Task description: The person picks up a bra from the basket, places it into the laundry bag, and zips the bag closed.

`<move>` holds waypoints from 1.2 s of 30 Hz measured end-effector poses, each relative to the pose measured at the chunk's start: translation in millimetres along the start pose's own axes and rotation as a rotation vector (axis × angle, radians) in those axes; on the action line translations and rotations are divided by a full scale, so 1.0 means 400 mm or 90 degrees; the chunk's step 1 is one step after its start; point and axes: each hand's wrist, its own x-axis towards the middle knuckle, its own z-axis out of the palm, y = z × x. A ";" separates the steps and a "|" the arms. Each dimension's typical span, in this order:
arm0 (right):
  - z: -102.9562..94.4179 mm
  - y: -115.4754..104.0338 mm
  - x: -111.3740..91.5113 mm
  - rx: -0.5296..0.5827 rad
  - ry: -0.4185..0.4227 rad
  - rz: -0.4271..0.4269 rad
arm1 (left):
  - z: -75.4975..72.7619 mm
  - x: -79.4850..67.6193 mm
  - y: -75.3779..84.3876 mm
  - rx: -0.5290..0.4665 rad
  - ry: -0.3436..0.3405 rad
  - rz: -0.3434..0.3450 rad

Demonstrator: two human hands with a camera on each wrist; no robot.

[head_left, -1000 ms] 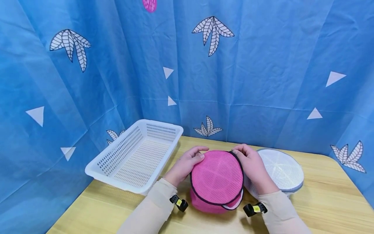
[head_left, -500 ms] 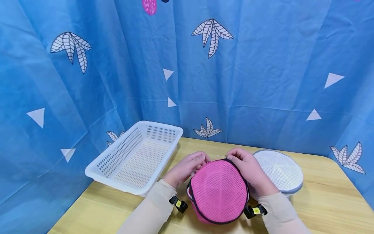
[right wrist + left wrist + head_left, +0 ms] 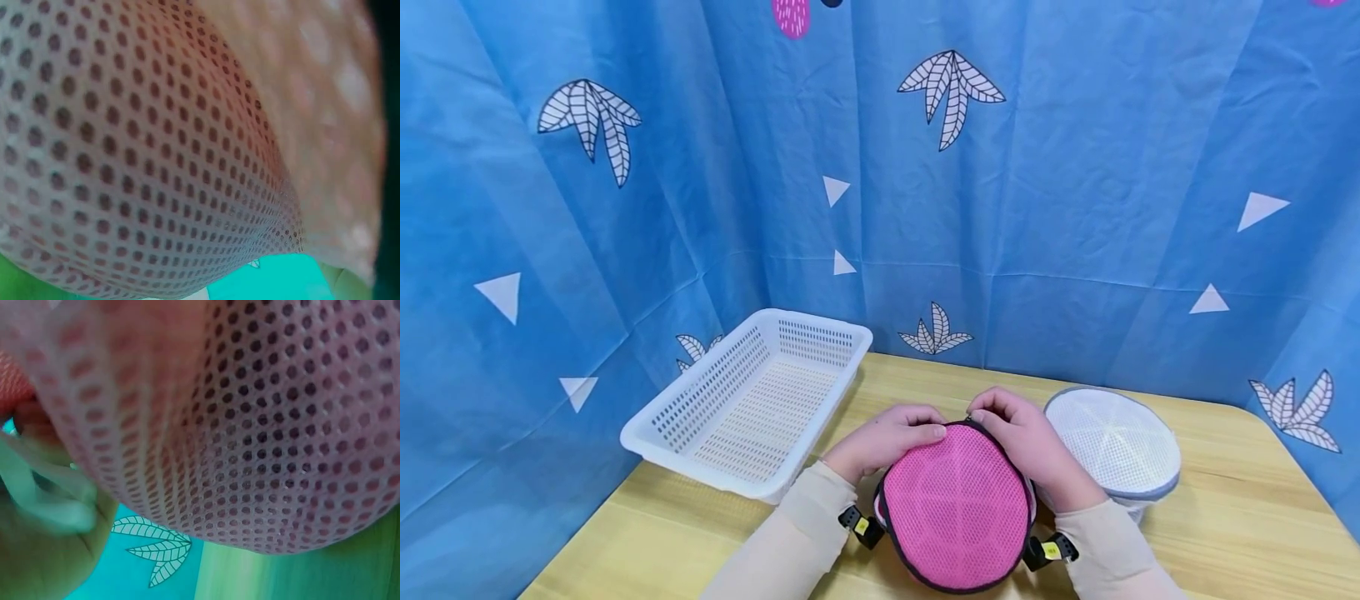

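Note:
A round pink mesh laundry bag (image 3: 957, 508) with black trim stands low in the middle of the head view, its flat top tilted toward me. My left hand (image 3: 891, 440) grips the far left of its rim, thumb laid over the top. At the far edge, my right hand (image 3: 1028, 446) pinches the trim by the zipper. Both wrist views are mostly filled by close mesh, the bag's side wall (image 3: 269, 437) in the left one and stretched netting (image 3: 125, 144) in the right. The fingertips behind the rim are hidden.
To the right stands a white mesh laundry bag (image 3: 1112, 442) with grey trim, partly behind my right arm. A white perforated plastic basket (image 3: 700, 469) sits at the left of the wooden table (image 3: 1240, 492). A blue patterned curtain (image 3: 1075, 167) hangs behind and at the left.
The pink bag has turned and come nearer, its top tilting toward me. My right hand has slid left along the rim. My left hand dipped behind the edge, then put its thumb back on top.

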 end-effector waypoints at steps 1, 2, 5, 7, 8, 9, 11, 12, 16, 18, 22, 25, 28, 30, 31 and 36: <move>0.001 0.000 -0.001 -0.005 -0.006 -0.003 | 0.001 -0.001 0.001 0.009 0.003 0.001; 0.001 0.000 -0.001 -0.010 -0.013 -0.003 | 0.001 -0.002 0.002 0.016 0.005 0.002; 0.002 0.003 -0.001 -0.038 -0.033 -0.015 | 0.001 -0.003 0.002 0.025 0.010 0.008; 0.001 0.005 -0.001 -0.058 -0.047 -0.023 | 0.000 -0.003 -0.001 0.026 0.011 0.018; 0.001 0.005 -0.001 -0.065 -0.052 -0.025 | 0.000 -0.003 -0.002 0.026 0.011 0.023; 0.000 0.005 -0.001 -0.072 -0.056 -0.029 | -0.001 -0.003 -0.003 0.030 0.013 0.026; -0.001 0.003 -0.003 -0.088 -0.056 -0.032 | -0.001 -0.002 -0.005 0.032 0.022 0.028; -0.002 0.002 -0.003 -0.097 -0.053 -0.036 | 0.000 -0.002 -0.005 0.034 0.029 0.027; -0.006 -0.004 -0.004 -0.133 -0.033 -0.062 | -0.001 0.000 -0.004 0.039 0.054 0.016; -0.008 -0.006 -0.004 -0.143 -0.022 -0.076 | -0.001 0.001 -0.004 0.034 0.062 0.013; -0.017 -0.008 -0.005 -0.154 0.010 -0.083 | -0.007 0.001 -0.004 0.018 0.098 0.008; -0.028 -0.007 -0.004 -0.163 0.041 -0.073 | -0.014 0.002 -0.007 -0.017 0.138 0.004; -0.041 -0.006 -0.003 -0.158 0.062 -0.053 | -0.019 0.005 -0.010 -0.070 0.184 -0.009; -0.049 -0.005 -0.003 -0.156 0.081 -0.039 | -0.020 0.007 -0.012 -0.100 0.221 -0.022; -0.052 -0.005 -0.003 -0.152 0.091 -0.034 | -0.021 0.008 -0.011 -0.114 0.240 -0.026; -0.063 -0.008 -0.001 -0.134 0.129 -0.019 | -0.020 0.012 -0.011 -0.159 0.287 -0.032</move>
